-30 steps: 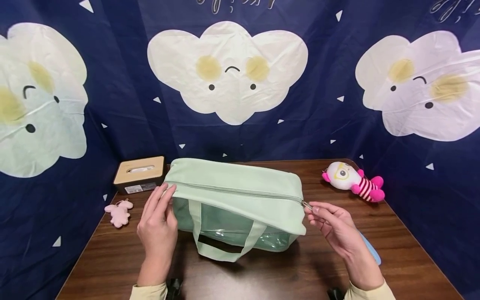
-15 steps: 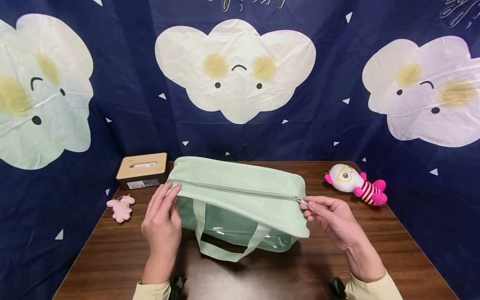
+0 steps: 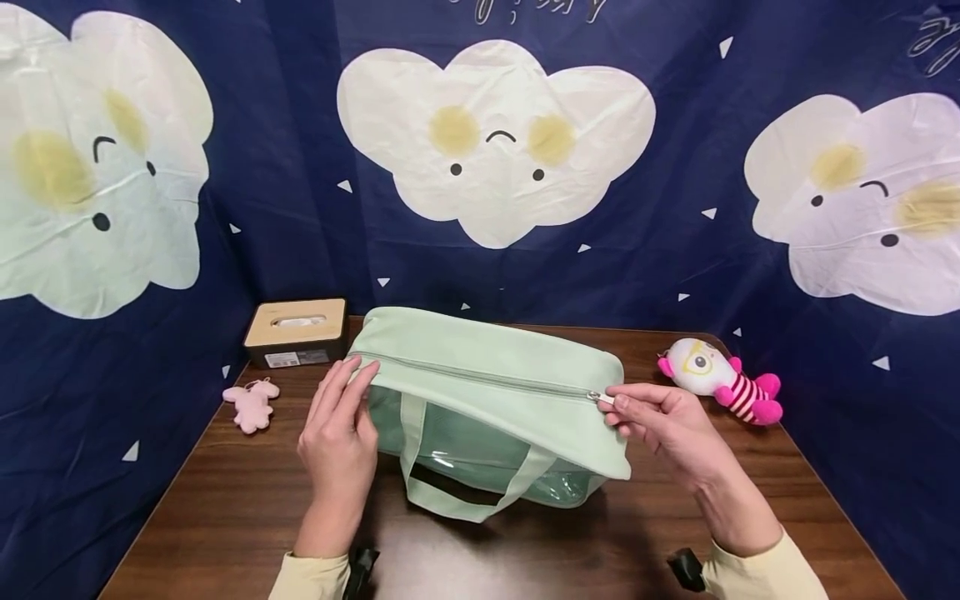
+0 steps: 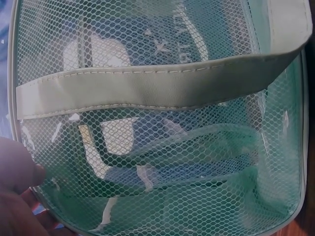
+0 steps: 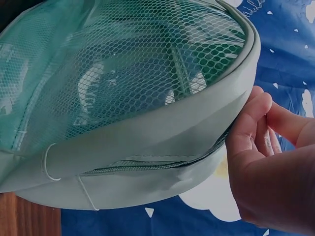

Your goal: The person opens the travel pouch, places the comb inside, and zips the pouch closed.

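A pale green zip bag [image 3: 495,342] with a clear mesh front lies on the table, its carry handle [image 3: 453,500] drooping forward. My right hand [image 3: 675,433] pinches the metal zipper pull [image 3: 606,399] near the bag's right end, thumb against fingers. At the opposite end, my left hand [image 3: 337,442] grips the top corner. In the left wrist view the thumb of this hand [image 4: 17,167] lies at the bag's edge, with fingers partly hidden behind it. The right wrist view has the right hand [image 5: 270,152] against the bag's pale end; there the pull is hidden.
Behind the left hand stands a tissue box [image 3: 296,333] with a wooden lid. A small pink plush [image 3: 251,406] lies in front of it. On the right is a pink and white striped doll [image 3: 723,379]. Dark blue cloud-print cloth [image 3: 697,275] surrounds the wooden table [image 3: 585,558].
My right hand has drawn the zipper pull a short way left from the bag's right end. The left hand keeps its place on the bag. The head view has shifted slightly.
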A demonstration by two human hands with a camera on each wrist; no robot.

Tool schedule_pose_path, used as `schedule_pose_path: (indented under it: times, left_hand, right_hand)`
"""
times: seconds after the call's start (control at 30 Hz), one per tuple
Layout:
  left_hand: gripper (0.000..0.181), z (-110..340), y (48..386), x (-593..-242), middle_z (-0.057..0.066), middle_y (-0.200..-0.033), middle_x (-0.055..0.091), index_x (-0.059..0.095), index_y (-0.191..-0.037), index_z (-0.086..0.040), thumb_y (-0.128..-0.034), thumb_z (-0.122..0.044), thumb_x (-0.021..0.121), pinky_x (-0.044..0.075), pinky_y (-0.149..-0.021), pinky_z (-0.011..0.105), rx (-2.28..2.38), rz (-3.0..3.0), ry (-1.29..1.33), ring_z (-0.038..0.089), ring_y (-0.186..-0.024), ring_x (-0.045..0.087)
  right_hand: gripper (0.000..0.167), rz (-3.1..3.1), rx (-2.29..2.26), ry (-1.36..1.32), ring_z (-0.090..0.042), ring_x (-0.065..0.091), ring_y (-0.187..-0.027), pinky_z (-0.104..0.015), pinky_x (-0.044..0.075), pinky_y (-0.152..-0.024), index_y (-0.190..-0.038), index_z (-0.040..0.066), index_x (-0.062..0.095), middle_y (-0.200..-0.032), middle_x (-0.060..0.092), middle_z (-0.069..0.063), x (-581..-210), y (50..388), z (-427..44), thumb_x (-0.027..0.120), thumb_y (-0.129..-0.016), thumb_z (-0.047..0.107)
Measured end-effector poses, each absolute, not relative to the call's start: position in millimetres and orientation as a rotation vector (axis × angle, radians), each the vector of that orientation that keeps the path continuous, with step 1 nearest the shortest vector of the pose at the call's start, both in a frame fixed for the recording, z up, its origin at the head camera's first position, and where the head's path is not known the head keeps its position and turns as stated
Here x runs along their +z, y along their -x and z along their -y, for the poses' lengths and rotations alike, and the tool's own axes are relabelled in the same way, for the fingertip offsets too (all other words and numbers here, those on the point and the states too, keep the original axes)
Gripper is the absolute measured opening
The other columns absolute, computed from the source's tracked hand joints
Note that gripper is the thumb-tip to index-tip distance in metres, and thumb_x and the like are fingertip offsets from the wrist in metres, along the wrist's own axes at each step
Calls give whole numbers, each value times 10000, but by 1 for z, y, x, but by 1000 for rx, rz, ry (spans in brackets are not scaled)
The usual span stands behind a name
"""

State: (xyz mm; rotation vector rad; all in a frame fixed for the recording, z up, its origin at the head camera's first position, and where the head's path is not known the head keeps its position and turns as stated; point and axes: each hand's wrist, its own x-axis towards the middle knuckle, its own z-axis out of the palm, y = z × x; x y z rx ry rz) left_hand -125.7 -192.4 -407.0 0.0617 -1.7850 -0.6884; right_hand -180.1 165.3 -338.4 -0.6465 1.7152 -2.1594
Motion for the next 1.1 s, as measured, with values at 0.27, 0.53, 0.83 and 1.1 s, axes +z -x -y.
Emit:
schedule_pose_path:
  times: [0.27, 0.53, 0.83, 1.1]
  left_hand:
    - [333, 193, 125, -408, 82, -1231, 745, 800, -1114, -117, -901, 108, 678, 396, -1149, 254, -682, 1761, -80, 350, -1201, 669]
    - [394, 194, 124, -408, 100, -1236, 741, 792, -1125, -113, -869, 156, 659, 380, -1165, 262, -672, 1771, -41, 369, -1189, 672]
    - [427, 193, 124, -410, 98, -1263, 732, 784, -1147, -124, -866, 166, 647, 382, -1174, 303, -677, 1779, -37, 359, -1217, 662]
    - [438, 194, 123, -411, 98, -1259, 734, 785, -1142, -123, -858, 177, 636, 393, -1172, 334, -698, 1777, -32, 364, -1214, 665]
  right_hand:
    - [332, -1727, -2089, 613, -85, 760, -875, -184, 585, -717, -1063, 124, 792, -980, 794, -38, -330, 182, -159, 534, -1012, -79]
    - [313, -1730, -2026, 597, -111, 762, -881, -207, 596, -755, -1064, 92, 779, -995, 790, -56, -316, 184, -152, 537, -1000, -97]
    - [277, -1805, -1895, 543, -127, 767, -880, -243, 605, -792, -1034, 72, 766, -980, 785, -77, -297, 192, -139, 548, -991, -93]
    - [207, -1826, -1841, 466, -142, 765, -851, -252, 610, -771, -1086, -62, 715, -961, 775, -107, -289, 194, -125, 541, -983, -107]
